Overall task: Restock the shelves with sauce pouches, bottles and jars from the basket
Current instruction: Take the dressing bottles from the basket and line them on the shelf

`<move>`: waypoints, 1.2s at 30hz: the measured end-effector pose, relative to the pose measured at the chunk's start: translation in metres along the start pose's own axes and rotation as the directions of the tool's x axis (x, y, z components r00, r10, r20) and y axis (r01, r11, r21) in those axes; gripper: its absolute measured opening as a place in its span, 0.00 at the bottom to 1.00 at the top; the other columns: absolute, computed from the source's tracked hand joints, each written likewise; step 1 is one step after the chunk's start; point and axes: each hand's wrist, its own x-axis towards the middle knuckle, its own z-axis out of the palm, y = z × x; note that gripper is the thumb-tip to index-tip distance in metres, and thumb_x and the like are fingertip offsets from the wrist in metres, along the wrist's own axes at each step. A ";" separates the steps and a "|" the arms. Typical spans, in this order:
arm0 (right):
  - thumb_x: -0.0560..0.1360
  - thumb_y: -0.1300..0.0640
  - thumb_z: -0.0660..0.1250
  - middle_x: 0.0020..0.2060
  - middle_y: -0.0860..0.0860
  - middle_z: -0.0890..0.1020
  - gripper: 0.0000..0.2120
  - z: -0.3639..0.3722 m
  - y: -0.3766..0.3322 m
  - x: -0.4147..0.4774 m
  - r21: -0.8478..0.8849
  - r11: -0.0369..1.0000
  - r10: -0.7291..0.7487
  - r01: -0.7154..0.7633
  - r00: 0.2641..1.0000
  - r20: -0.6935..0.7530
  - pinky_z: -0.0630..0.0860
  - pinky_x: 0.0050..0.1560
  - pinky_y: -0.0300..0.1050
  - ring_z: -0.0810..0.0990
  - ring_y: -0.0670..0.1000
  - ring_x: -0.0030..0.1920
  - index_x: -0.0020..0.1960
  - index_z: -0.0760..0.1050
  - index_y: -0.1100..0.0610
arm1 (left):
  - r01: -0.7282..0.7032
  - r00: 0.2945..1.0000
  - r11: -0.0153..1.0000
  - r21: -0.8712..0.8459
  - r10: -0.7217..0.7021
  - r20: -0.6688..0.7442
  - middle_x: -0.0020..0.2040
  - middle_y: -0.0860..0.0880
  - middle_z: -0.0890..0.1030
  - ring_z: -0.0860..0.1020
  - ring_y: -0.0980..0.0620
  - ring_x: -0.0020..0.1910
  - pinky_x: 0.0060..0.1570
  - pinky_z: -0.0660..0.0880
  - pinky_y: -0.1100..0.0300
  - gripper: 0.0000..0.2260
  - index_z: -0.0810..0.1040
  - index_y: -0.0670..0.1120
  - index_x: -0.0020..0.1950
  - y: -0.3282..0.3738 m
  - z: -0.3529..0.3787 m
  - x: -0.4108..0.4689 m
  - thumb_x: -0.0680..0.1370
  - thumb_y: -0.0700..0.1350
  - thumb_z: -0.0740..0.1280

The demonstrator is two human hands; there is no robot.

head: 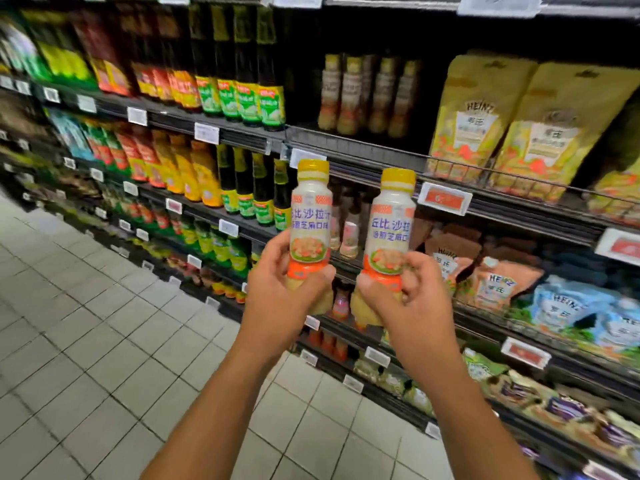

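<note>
My left hand (277, 289) grips the lower part of a yellow-capped salad dressing bottle (310, 216), held upright. My right hand (398, 296) holds a second, matching dressing bottle (393, 223) the same way, a little to the right. Both bottles are raised in front of the shelf edge (374, 168). On the shelf above stands a row of similar yellow-capped bottles (367, 95). The basket is out of view.
Yellow Heinz pouches (519, 126) stand behind a wire rail at right. Dark sauce bottles (239, 67) fill the shelves to the left. Pink and blue Heinz pouches (554, 299) sit lower right. White tiled floor (104, 341) stretches to the left.
</note>
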 end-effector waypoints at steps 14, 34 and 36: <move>0.73 0.56 0.76 0.43 0.47 0.87 0.18 0.042 -0.003 0.093 -0.051 0.999 -0.020 0.020 1.000 -0.008 0.79 0.37 0.69 0.86 0.50 0.35 0.58 0.71 0.50 | -0.034 0.999 0.998 -0.053 0.035 0.021 0.49 0.55 0.86 0.84 0.57 0.46 0.42 0.79 0.65 0.24 0.74 0.54 0.63 -0.012 -0.011 0.103 0.70 0.40 0.75; 0.64 0.56 0.80 0.42 0.51 0.85 0.22 0.040 -0.018 0.295 -0.155 0.979 -0.174 0.132 0.940 -0.295 0.78 0.34 0.36 0.86 0.45 0.39 0.52 0.74 0.53 | -0.104 0.966 0.992 -0.078 0.119 0.227 0.49 0.52 0.86 0.84 0.56 0.47 0.42 0.79 0.62 0.13 0.81 0.52 0.58 -0.009 0.048 0.323 0.75 0.50 0.73; 0.63 0.55 0.81 0.42 0.52 0.86 0.22 0.041 -0.021 0.311 -0.192 0.974 -0.183 0.121 0.919 -0.350 0.79 0.35 0.38 0.86 0.46 0.39 0.52 0.74 0.54 | -0.123 0.956 0.990 -0.064 0.135 0.261 0.49 0.53 0.86 0.84 0.56 0.48 0.43 0.80 0.61 0.13 0.80 0.52 0.58 -0.007 0.053 0.343 0.75 0.49 0.74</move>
